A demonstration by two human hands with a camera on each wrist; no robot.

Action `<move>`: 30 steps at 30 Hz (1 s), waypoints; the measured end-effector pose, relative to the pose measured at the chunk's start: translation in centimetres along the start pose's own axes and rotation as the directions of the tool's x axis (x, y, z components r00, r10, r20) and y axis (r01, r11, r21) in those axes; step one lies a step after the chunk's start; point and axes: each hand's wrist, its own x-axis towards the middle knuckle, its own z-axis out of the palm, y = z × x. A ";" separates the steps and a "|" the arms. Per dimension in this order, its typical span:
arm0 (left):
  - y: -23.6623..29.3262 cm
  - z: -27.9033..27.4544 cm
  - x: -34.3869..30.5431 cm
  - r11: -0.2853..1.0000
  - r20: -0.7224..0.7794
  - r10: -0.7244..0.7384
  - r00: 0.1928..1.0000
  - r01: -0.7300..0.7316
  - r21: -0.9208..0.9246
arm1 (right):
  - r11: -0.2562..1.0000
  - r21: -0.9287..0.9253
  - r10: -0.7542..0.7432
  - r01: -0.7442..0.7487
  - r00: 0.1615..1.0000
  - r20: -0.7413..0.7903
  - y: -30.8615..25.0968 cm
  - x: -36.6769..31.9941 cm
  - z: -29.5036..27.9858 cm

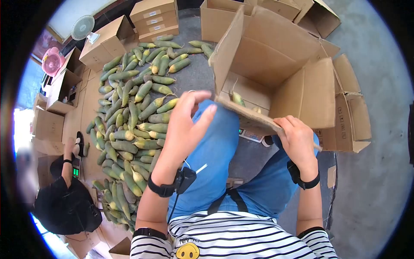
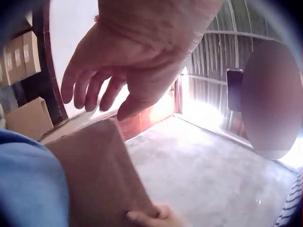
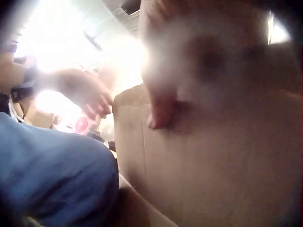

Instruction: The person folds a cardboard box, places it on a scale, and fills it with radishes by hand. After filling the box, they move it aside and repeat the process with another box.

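A large cardboard box (image 1: 297,88) stands tilted before my knees, its mouth facing me in the head view. Inside lies a green radish (image 1: 238,99) with a pale tip and thin root, and part of another radish (image 1: 257,110) shows above the near flap. My right hand (image 1: 297,140) grips the edge of that near flap (image 1: 250,115), thumb on one face; the right wrist view shows the hand (image 3: 163,90) over the cardboard. Near the flap's left corner, my left hand (image 1: 186,125) hovers with loosely spread fingers. Nothing is in it in the left wrist view (image 2: 137,56).
A big heap of green radishes (image 1: 129,116) covers the floor to the left. Beneath the box, part of a scale (image 1: 251,136) shows. More cartons (image 1: 153,17) stand at the back, with another box (image 1: 345,116) at right. At far left a person in black (image 1: 69,207) bends down.
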 end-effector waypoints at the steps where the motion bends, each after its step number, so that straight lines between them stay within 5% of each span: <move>1: -0.6 0.0 -0.9 0.996 0.041 0.026 0.999 -0.029 0.084 | 1.000 0.005 0.009 -0.009 1.000 0.011 -0.1 0.1 -0.2; 8: -1.0 1.6 -5.0 0.953 0.329 0.091 0.940 -0.178 0.246 | 0.997 0.029 0.066 -0.069 0.995 0.073 0.0 1.4 -0.4; 15: -1.5 3.4 -6.7 0.901 0.354 0.078 0.932 -0.218 0.376 | 0.995 0.049 0.088 -0.091 0.994 0.064 -0.1 1.5 -0.1; 30: -2.1 3.3 -6.8 0.906 0.357 0.102 0.929 -0.235 0.351 | 0.997 0.026 0.077 -0.078 0.996 0.033 -0.5 1.5 0.3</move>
